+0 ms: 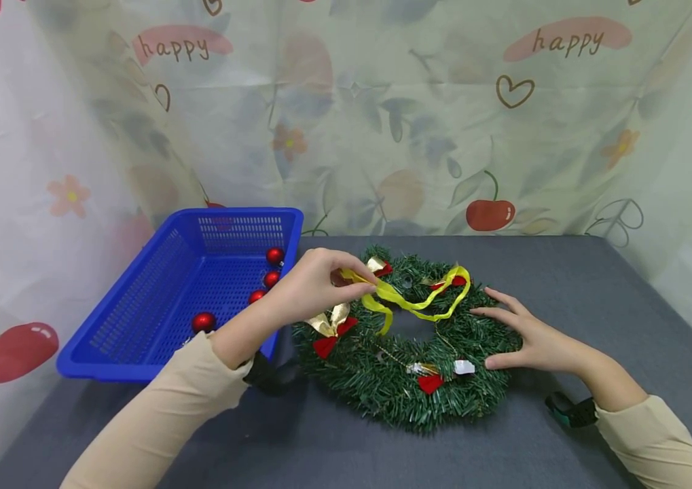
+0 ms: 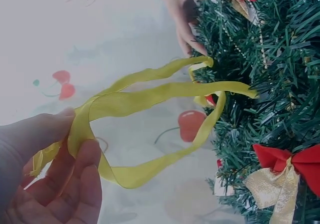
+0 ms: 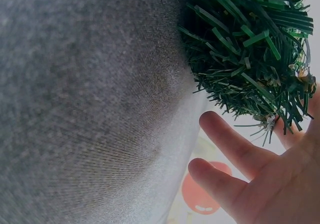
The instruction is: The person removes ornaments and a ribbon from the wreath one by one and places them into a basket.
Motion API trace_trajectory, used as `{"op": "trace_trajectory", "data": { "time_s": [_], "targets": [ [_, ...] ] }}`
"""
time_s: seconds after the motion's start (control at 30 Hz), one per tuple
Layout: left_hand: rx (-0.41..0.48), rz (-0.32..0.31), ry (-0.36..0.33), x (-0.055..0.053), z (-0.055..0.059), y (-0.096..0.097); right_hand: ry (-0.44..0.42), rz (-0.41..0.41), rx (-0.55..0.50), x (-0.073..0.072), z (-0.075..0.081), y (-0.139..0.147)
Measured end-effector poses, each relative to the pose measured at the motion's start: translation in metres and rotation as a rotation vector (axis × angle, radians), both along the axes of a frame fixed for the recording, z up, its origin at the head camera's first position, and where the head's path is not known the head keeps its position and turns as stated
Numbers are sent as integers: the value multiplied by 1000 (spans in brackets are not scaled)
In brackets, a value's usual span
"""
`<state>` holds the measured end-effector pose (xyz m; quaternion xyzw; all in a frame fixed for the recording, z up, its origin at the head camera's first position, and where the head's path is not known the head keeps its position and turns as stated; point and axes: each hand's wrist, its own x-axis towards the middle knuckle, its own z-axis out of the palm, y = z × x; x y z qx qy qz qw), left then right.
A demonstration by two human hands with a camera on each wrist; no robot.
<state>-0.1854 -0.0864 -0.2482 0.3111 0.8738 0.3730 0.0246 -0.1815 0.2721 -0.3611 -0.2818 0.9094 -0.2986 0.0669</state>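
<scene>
A green wreath (image 1: 394,394) lies on the grey table, trimmed with red and gold bows (image 1: 333,333). Above its left side my left hand (image 1: 318,285) pinches a yellow ribbon (image 1: 391,293) between thumb and fingers. In the left wrist view the ribbon (image 2: 145,98) hangs in loops from the pinch toward the wreath (image 2: 285,99). My right hand (image 1: 532,339) is spread at the wreath's right edge, fingers extended. The right wrist view shows its fingers (image 3: 235,144) beside the wreath's needles (image 3: 255,54); whether every fingertip touches them cannot be told.
To the left stands a blue plastic basket (image 1: 177,216) with several red shiny balls (image 1: 203,322) in it. My left forearm crosses over its right side. The grey table (image 1: 566,272) extends around the wreath, and a printed curtain (image 1: 352,136) hangs behind.
</scene>
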Motion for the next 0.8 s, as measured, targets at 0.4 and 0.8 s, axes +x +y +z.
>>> {"op": "trace_trajectory", "data": {
  "time_s": [0.4, 0.8],
  "targets": [
    [125, 30, 34, 0, 5, -5, 3, -6, 5, -2, -2, 1],
    [223, 72, 72, 2, 11, -13, 5, -4, -1, -1, -2, 1]
  ]
}}
